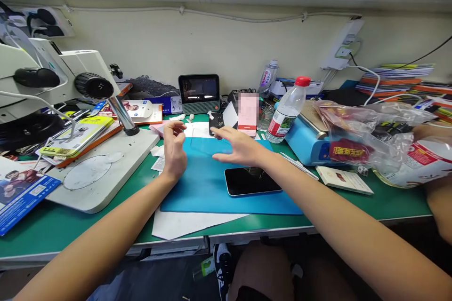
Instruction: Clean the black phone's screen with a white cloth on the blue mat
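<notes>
My left hand (174,148) hovers over the far left part of a blue work mat (197,193), its fingers curled in towards the thumb; what they pinch is too small to make out. My right hand (240,148) reaches across the mat with fingers stretched out flat. Between the two hands a thin clear sheet (206,146) shows faintly over the mat, its right edge at my right fingertips. A black phone (252,181) lies screen up on the mat, just under my right wrist.
A microscope (52,75) on a white base (102,169) fills the left. Behind the mat are a small display (198,89), a pink box (247,113) and a water bottle (287,110). A plastic bag (370,131) and another person's arm (439,207) are at the right.
</notes>
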The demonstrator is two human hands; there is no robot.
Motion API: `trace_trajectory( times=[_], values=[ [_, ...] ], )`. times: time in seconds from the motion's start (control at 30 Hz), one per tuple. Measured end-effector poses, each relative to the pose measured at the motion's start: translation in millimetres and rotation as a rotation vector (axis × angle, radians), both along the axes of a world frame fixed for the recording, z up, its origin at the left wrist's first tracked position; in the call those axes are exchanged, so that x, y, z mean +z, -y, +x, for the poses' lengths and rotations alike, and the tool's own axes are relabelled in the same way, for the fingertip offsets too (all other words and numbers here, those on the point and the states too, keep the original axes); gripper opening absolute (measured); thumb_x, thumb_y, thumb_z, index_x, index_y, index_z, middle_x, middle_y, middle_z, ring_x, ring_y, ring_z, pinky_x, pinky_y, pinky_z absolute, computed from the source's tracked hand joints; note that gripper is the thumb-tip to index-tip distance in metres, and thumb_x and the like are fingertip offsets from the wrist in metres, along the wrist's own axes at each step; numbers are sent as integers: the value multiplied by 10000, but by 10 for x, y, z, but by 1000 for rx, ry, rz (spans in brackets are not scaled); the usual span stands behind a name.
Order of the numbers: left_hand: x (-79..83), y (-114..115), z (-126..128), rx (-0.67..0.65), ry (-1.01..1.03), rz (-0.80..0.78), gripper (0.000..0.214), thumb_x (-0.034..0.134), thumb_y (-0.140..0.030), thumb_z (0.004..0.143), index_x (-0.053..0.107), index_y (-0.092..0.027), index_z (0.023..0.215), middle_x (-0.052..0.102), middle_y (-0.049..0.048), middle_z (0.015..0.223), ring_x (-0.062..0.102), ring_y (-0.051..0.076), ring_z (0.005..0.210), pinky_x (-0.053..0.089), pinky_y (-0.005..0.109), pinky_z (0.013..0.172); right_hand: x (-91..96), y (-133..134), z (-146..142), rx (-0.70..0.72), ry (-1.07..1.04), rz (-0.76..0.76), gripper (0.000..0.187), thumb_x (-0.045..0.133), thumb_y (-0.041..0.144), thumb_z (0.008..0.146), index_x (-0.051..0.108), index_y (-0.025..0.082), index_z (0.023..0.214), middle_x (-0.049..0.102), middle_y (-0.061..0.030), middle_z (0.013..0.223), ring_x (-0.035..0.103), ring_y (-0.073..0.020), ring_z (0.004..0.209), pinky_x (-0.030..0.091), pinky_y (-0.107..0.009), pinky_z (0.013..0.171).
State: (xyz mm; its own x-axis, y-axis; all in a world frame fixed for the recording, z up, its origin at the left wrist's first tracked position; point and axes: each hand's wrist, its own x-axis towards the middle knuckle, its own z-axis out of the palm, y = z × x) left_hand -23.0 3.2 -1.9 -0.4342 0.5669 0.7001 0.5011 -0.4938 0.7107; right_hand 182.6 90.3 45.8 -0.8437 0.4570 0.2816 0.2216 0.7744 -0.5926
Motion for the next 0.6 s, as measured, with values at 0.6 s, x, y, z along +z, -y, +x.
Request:
trace_trajectory(
  times=[0.6],
  values=[
    [42, 278, 407, -547, -552, -469, 692, 798, -578, 806, 568, -255, 1373, 690, 90, 1235, 656, 285, 1049, 533, 465, 946, -411, 582, 417, -65, -581, -557, 638, 815, 549, 794, 621, 305, 1350, 573, -80, 1290, 607, -275, 1260, 468, -501, 1148]
  ],
)
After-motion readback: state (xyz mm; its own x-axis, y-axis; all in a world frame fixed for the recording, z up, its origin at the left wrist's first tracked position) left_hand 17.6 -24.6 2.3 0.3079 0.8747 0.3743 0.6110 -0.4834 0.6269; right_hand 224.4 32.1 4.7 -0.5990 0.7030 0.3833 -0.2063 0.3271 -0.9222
